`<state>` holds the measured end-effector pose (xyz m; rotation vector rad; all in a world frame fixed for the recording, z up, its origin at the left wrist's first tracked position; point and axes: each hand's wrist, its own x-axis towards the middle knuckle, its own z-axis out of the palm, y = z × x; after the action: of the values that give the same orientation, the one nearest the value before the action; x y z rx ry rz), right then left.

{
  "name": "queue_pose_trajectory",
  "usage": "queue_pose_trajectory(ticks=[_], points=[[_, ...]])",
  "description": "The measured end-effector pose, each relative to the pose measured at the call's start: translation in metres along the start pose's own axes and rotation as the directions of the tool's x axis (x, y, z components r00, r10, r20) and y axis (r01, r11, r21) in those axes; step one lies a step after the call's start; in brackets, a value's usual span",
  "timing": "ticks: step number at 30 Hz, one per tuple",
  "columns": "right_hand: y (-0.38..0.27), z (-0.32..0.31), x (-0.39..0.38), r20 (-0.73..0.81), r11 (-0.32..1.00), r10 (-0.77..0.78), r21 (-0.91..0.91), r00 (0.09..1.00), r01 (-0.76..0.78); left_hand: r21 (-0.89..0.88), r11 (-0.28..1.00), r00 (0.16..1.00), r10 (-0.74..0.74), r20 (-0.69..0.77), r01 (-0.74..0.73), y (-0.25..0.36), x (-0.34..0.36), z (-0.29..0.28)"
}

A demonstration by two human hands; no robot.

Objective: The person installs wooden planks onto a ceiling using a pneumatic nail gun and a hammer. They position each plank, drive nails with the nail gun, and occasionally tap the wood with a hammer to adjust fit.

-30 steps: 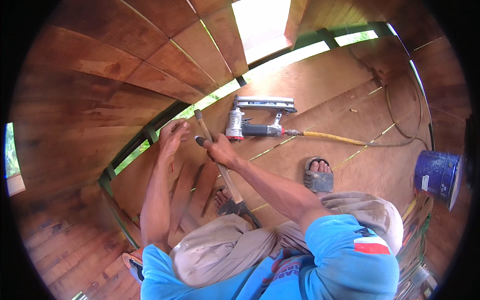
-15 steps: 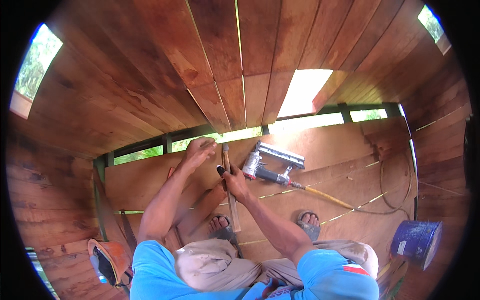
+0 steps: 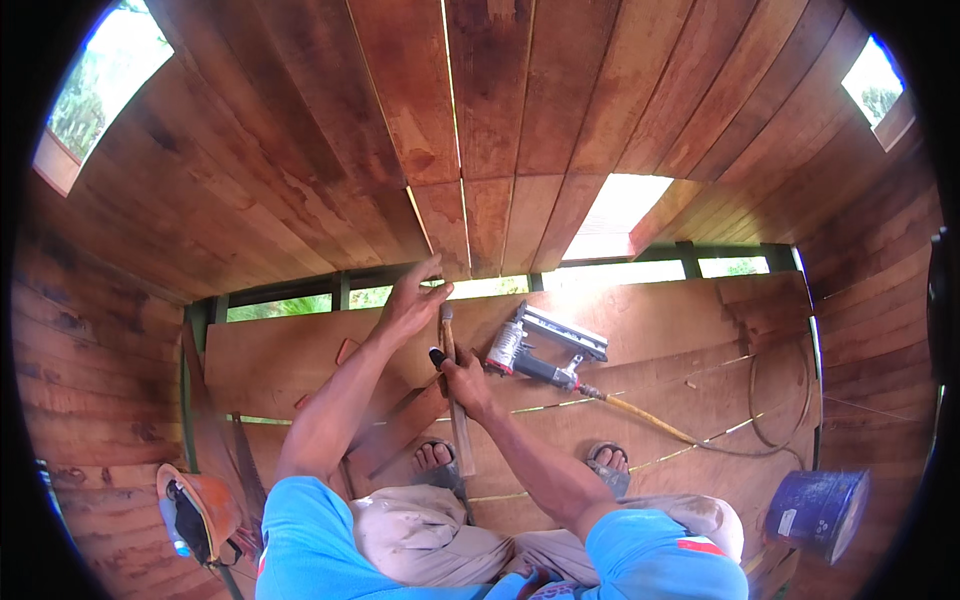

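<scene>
My right hand (image 3: 466,382) is closed round the wooden handle of what looks like a hammer (image 3: 459,430), its narrow grey metal end pointing at the wall. Something black covers a fingertip of that hand. My left hand (image 3: 412,305) reaches to the foot of the plank wall, fingers apart and partly bent, with nothing visible in them. To the right of both hands, a silver and black nail gun (image 3: 545,350) lies on the floor, joined to a yellowish air hose (image 3: 640,412). A reddish-brown piece of wood (image 3: 405,432) lies beneath my left forearm, partly hidden.
Upright planks (image 3: 490,120) form the wall ahead, with open gaps along its foot. An orange hard hat (image 3: 205,505) is at the lower left, a blue bucket (image 3: 815,510) at the lower right. My sandalled feet stand on the plywood floor (image 3: 560,450).
My left hand has moved slightly right and up against the wall planks, its fingers spreading a little. The right hand keeps its hold on the hammer. The whole view has shifted slightly.
</scene>
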<state>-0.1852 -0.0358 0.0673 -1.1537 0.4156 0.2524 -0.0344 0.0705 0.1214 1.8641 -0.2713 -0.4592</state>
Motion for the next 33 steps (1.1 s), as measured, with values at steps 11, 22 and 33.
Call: queue_pose_trajectory(ticks=[11,22,33], points=[[0.000,0.003,-0.004,-0.004,0.990,-0.054,-0.133,0.999,0.053,-0.070,0.988,0.990,0.137,0.033,-0.134,0.033,0.005,0.007],[0.006,-0.025,0.047,-0.119,0.862,-0.301,-0.458,0.946,0.217,0.020,0.982,0.982,-0.187,0.030,0.186,-0.045,-0.047,0.003],[-0.006,-0.022,0.047,-0.054,0.995,-0.050,-0.090,0.997,0.045,-0.013,0.963,0.954,-0.264,0.146,0.268,-0.073,-0.056,0.006]])
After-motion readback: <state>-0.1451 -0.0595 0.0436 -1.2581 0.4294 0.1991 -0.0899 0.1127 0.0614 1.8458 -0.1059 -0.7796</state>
